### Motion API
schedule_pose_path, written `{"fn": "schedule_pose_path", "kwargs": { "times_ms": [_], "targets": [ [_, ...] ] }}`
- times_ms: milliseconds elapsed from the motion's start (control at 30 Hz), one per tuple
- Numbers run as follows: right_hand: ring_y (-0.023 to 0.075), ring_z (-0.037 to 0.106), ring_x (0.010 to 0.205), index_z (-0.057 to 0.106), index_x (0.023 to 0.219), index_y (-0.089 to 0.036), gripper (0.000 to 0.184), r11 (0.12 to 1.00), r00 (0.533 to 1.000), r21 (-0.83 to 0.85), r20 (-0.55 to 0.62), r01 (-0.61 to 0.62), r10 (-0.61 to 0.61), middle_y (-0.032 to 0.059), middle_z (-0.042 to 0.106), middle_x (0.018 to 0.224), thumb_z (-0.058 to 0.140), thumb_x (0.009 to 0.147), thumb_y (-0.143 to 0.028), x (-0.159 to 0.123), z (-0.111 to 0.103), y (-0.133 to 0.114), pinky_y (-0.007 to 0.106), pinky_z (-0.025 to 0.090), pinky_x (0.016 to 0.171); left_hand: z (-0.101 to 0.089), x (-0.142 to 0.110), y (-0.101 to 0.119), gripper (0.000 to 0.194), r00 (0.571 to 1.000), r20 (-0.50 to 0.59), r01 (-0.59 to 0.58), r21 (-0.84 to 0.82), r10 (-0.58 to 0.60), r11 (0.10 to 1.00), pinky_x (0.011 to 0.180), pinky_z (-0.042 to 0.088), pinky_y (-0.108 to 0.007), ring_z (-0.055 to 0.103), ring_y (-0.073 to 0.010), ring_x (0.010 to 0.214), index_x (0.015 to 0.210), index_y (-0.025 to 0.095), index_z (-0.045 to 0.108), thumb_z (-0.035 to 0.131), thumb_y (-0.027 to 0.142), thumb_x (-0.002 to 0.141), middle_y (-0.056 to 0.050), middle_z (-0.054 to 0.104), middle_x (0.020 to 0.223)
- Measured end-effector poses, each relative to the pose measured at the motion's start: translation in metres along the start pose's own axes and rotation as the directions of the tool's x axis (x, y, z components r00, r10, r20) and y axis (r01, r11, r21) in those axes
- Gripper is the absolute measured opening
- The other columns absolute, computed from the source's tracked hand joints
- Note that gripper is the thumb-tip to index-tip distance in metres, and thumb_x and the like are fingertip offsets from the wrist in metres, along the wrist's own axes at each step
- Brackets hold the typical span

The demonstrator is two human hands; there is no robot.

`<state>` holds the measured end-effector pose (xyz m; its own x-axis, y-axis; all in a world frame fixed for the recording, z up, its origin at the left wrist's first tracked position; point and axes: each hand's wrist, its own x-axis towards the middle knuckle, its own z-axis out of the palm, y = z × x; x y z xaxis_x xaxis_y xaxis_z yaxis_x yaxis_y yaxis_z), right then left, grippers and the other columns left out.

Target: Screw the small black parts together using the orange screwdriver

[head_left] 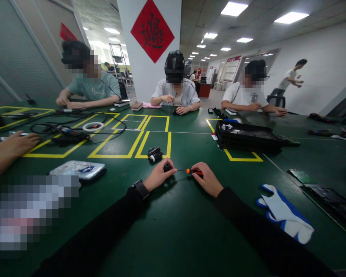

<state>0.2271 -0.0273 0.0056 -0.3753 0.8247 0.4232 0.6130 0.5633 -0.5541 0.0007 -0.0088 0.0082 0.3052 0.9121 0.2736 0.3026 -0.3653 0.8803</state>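
In the middle of the head view, my left hand (158, 177) is closed on a small black cylindrical part (167, 167), its round end facing up between thumb and fingers. My right hand (208, 181) grips a screwdriver (194, 172) with an orange and black handle. The thin shaft points left, and its tip lies at my left thumb and fingertips; whether it touches the black part I cannot tell. Just beyond my left hand, several black cylindrical pieces (155, 154) lie in a bundle, one with a white band.
A printed case (79, 169) lies left, near another person's hand (17, 142). White-and-blue gloves (286, 213) and circuit boards (301, 176) lie right. Long black housings (248, 135) are stacked far right. Cables (66, 129) and a white ring (92, 126) are far left. Three people sit opposite.
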Motion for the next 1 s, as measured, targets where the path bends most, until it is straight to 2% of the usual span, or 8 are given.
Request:
{"fn": "schedule_pose_path", "kwargs": {
  "times_ms": [300, 467, 567, 700, 900, 1000],
  "targets": [
    [0.0192, 0.048, 0.093, 0.051, 0.107, -0.019, 0.03, 1.0, 0.999, -0.002, 0.024, -0.022, 0.022, 0.007, 0.052, 0.1, 0.057, 0.077, -0.023, -0.002, 0.0001, -0.0007, 0.035, 0.04, 0.084, -0.0007, -0.0005, 0.0012, 0.018, 1.0, 0.004, 0.0, 0.008, 0.0, 1.0, 0.066, 0.041, -0.026, 0.049, -0.0125, 0.068, 0.08, 0.018, 0.051, 0.056, 0.035, 0.075, 0.001, 0.054, 0.076],
    [0.0196, 0.047, 0.092, 0.057, 0.099, -0.019, 0.018, 0.998, 0.999, -0.061, 0.015, -0.035, 0.036, 0.0068, 0.055, 0.094, 0.046, 0.085, -0.024, -0.0001, 0.0003, 0.0015, 0.037, 0.038, 0.083, -0.0007, 0.0002, 0.0004, 0.018, 1.0, 0.002, -0.004, 0.015, 0.004, 1.0, 0.068, 0.04, -0.026, 0.049, -0.0129, 0.069, 0.08, 0.018, 0.051, 0.055, 0.035, 0.075, 0.001, 0.054, 0.077],
    [0.0195, 0.047, 0.092, 0.058, 0.093, -0.019, 0.018, 0.996, 0.999, -0.073, 0.011, -0.041, 0.042, 0.0063, 0.055, 0.091, 0.042, 0.087, -0.022, 0.0005, 0.0002, 0.0025, 0.037, 0.038, 0.084, -0.0009, 0.0004, -0.0001, 0.019, 1.0, 0.012, -0.011, 0.015, 0.011, 1.0, 0.068, 0.04, -0.026, 0.049, -0.0128, 0.069, 0.081, 0.018, 0.051, 0.055, 0.035, 0.075, 0.001, 0.054, 0.077],
    [0.0195, 0.047, 0.091, 0.056, 0.094, -0.019, 0.014, 0.998, 0.999, -0.049, -0.003, -0.042, 0.042, 0.0062, 0.055, 0.092, 0.048, 0.083, -0.022, -0.0002, -0.0004, 0.0019, 0.036, 0.039, 0.082, -0.0015, 0.0002, -0.0014, 0.019, 1.0, 0.008, -0.024, 0.022, 0.024, 0.999, 0.07, 0.04, -0.027, 0.05, -0.0135, 0.071, 0.08, 0.018, 0.051, 0.056, 0.035, 0.074, 0.001, 0.054, 0.077],
    [0.0186, 0.048, 0.089, 0.054, 0.093, -0.018, 0.018, 0.999, 0.999, -0.025, -0.015, -0.036, 0.036, 0.0053, 0.054, 0.093, 0.058, 0.076, -0.021, -0.001, 0.0014, 0.0021, 0.033, 0.04, 0.081, -0.0016, 0.0003, -0.0028, 0.019, 0.999, 0.027, -0.033, 0.034, 0.032, 0.999, 0.071, 0.04, -0.027, 0.05, -0.0134, 0.073, 0.082, 0.018, 0.049, 0.057, 0.034, 0.074, 0.001, 0.053, 0.079],
    [0.0189, 0.047, 0.092, 0.054, 0.099, -0.018, 0.022, 0.999, 0.999, -0.035, -0.013, -0.03, 0.03, 0.006, 0.055, 0.096, 0.057, 0.078, -0.024, -0.0009, 0.0028, 0.0036, 0.034, 0.039, 0.083, -0.0012, 0.0007, -0.0024, 0.019, 0.999, 0.024, -0.036, 0.038, 0.035, 0.999, 0.072, 0.041, -0.027, 0.051, -0.0135, 0.074, 0.082, 0.018, 0.049, 0.057, 0.034, 0.074, 0.001, 0.054, 0.08]
  ]
}}
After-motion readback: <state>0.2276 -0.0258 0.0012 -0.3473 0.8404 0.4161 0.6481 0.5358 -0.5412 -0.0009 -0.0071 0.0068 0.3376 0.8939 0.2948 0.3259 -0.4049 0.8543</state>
